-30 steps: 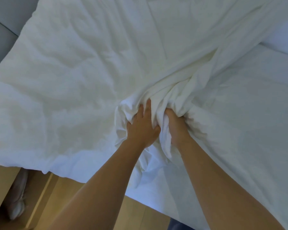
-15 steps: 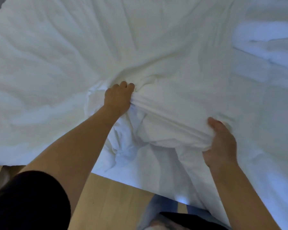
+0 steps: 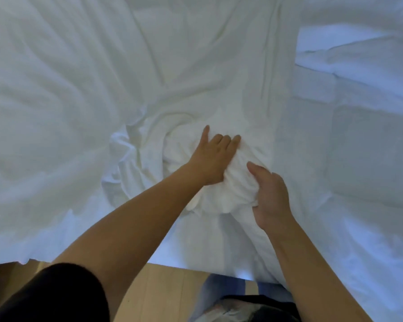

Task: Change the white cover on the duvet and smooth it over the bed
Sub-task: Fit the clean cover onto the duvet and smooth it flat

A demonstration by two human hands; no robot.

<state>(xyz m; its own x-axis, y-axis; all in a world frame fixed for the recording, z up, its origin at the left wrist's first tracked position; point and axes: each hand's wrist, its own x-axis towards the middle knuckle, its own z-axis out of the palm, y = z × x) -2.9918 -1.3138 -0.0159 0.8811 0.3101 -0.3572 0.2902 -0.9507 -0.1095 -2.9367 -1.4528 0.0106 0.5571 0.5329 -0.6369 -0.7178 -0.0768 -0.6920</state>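
Two hands are on the cloth, and I see the white cover (image 3: 228, 194) gathered into a thick, rumpled wad right between them, close to the bed's front edge. Creases fan out from that wad. They run away beyond the fingertips and off to the left of the left hand (image 3: 215, 156), across the duvet (image 3: 56, 101), which lies spread wide and wrinkled over the bed (image 3: 370, 170).

Left fingers (image 3: 206, 135) first: the forefinger is out straight, flat on the fabric. The others are bent and dug into the top of the wad, and the thumb is out of my sight. That hand grips the cover.

Right hand (image 3: 271, 196) now: the thumb lies across the near side of the wad and the fingers curl under its lower edge, so it clasps the cover too. The hands sit close, with cloth bulging between them.

Back behind the wrists I get a strip of pale wooden floor (image 3: 154, 293), and a black sleeve (image 3: 56, 296) on the left upper arm.
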